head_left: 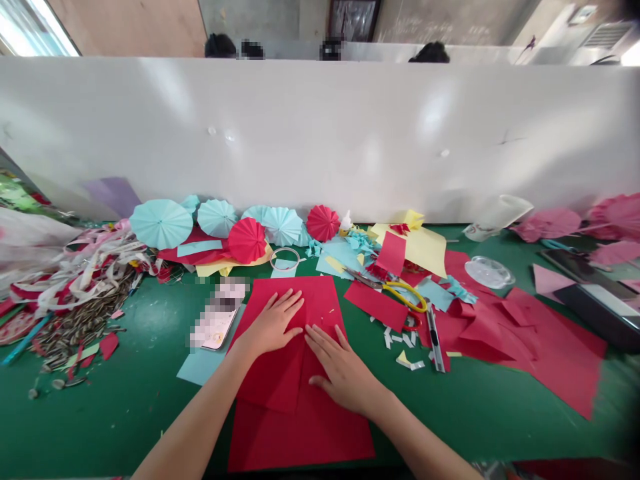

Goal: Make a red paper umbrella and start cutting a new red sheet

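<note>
A large red paper sheet [300, 440] lies on the green table in front of me, with a folded or second red layer over its upper left part. My left hand [274, 325] lies flat on this layer, fingers spread and pointing to the upper right. Just right of the middle, my right hand [343, 372] rests flat on the red paper, its fingers pointing to the upper left. The fingertips of both hands are close together near the layer's edge. Neither hand grips anything.
Left are a phone [220, 313], a pile of nails [80, 327] and ribbons. Yellow-handled scissors [405, 293], a utility knife [435, 340] and red scraps [555, 347] lie right. Paper fans [161, 224] line the white partition [320, 147]; heads show beyond it.
</note>
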`<action>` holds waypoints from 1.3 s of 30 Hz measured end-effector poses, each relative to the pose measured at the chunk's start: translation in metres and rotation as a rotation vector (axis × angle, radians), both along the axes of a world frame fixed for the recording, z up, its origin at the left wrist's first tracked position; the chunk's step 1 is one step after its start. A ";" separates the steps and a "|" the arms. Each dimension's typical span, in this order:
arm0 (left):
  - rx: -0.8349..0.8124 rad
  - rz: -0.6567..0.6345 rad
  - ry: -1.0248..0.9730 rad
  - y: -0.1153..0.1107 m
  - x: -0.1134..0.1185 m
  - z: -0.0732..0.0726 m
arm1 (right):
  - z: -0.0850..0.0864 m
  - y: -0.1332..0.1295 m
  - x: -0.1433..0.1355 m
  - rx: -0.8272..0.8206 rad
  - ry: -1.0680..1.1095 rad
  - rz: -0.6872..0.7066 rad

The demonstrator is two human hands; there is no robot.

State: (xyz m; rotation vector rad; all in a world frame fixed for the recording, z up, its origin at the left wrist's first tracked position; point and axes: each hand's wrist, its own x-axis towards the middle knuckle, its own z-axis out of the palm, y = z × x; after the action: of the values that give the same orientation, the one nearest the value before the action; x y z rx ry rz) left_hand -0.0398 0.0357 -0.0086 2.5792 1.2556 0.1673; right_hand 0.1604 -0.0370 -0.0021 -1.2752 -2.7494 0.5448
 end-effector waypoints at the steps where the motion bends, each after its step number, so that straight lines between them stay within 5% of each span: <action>1: -0.001 -0.012 0.018 -0.001 -0.002 -0.002 | -0.004 0.006 0.001 0.027 -0.019 -0.022; 7: 0.023 0.020 0.076 -0.006 0.003 -0.004 | -0.016 0.025 0.019 0.185 -0.139 -0.405; 12: 0.067 0.217 0.104 -0.018 0.024 -0.005 | -0.009 0.014 0.008 0.222 -0.082 -0.184; 16: 0.123 0.313 0.137 -0.020 0.041 0.001 | -0.003 0.019 -0.002 0.242 -0.103 -0.191; 31: 0.016 0.101 0.106 0.023 0.031 0.016 | 0.005 0.059 -0.017 0.306 -0.208 -0.274; 39: -0.088 0.074 0.106 0.024 0.022 0.004 | 0.006 0.078 -0.020 0.323 -0.210 -0.280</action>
State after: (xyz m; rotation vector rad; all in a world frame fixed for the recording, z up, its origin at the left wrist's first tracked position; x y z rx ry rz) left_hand -0.0175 0.0595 -0.0047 2.4979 1.3641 -0.0103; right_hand 0.1408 0.0407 0.0040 -1.6648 -2.5968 -0.0571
